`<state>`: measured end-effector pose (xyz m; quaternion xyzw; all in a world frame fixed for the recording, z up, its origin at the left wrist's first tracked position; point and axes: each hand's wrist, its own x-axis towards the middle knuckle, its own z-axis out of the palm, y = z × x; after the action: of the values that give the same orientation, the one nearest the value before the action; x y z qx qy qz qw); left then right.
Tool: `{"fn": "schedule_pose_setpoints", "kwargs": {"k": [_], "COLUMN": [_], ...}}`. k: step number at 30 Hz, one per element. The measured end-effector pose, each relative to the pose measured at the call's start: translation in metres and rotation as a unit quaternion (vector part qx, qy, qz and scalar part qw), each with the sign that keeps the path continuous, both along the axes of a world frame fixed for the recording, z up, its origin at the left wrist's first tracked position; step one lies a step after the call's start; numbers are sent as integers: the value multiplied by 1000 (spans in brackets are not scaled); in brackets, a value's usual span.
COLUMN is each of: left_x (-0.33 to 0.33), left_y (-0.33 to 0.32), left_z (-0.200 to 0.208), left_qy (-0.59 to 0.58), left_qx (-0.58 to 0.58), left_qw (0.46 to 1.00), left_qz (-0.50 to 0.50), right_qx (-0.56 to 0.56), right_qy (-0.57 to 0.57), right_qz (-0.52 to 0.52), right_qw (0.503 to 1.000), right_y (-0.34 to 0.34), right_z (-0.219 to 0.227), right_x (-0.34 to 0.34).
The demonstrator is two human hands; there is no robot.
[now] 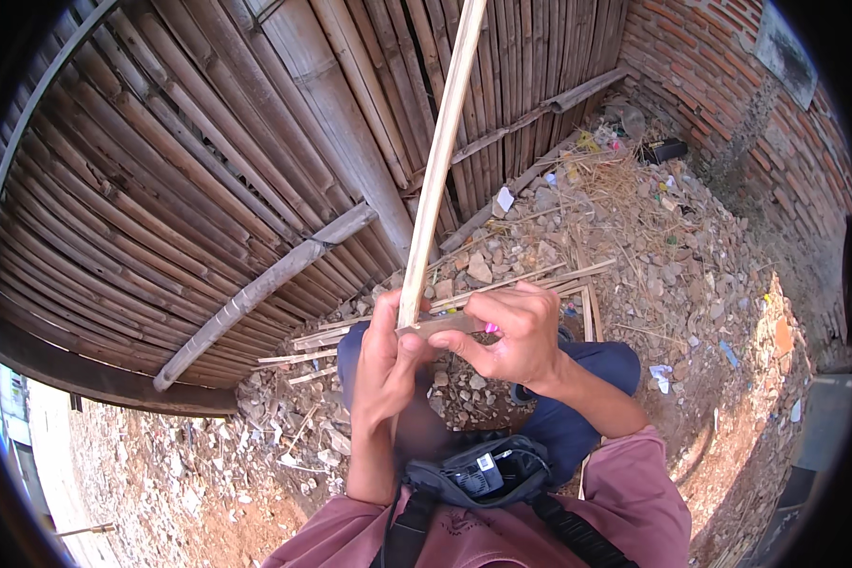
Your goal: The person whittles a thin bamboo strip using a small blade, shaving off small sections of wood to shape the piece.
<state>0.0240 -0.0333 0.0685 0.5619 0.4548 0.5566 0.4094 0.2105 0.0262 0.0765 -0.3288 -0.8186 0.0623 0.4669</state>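
Pale wooden strip (pixel 435 180) is slanting upward, left hand (pixel 385 364) clasping it; right hand's (pixel 516 331) fingers are pinching a flat brown piece (pixel 447 328); sticks (pixel 298 358) are lying near the ground's (pixel 189 473) walled edge.

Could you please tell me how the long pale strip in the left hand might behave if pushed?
The long pale strip would probably feel fairly stiff, as it extends almost straight from the left hand. It is likely light, being so slender. Pushed high up, it may swing, since the grip is well below.
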Motion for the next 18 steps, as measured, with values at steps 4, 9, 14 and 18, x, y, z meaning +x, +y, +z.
{"fn": "schedule_pose_setpoints", "kwargs": {"k": [4,9,14,18], "left_x": [-1,-7,2,-1], "left_y": [-1,0,2,3], "left_z": [-1,-8,-3,-7], "left_qy": [6,24,-62,-67], "left_qx": [2,28,-8,-3], "left_qw": [1000,999,997,997], "left_qz": [3,-8,-38,-45], "right_qx": [10,7,-12,-18], "right_qy": [3,0,15,13], "right_qz": [-8,-16,-2,20], "right_qw": [1000,1000,1000,1000], "right_y": [-3,-2,6,8], "right_z": [2,1,-3,0], "right_x": [-2,-1,1,2]}}
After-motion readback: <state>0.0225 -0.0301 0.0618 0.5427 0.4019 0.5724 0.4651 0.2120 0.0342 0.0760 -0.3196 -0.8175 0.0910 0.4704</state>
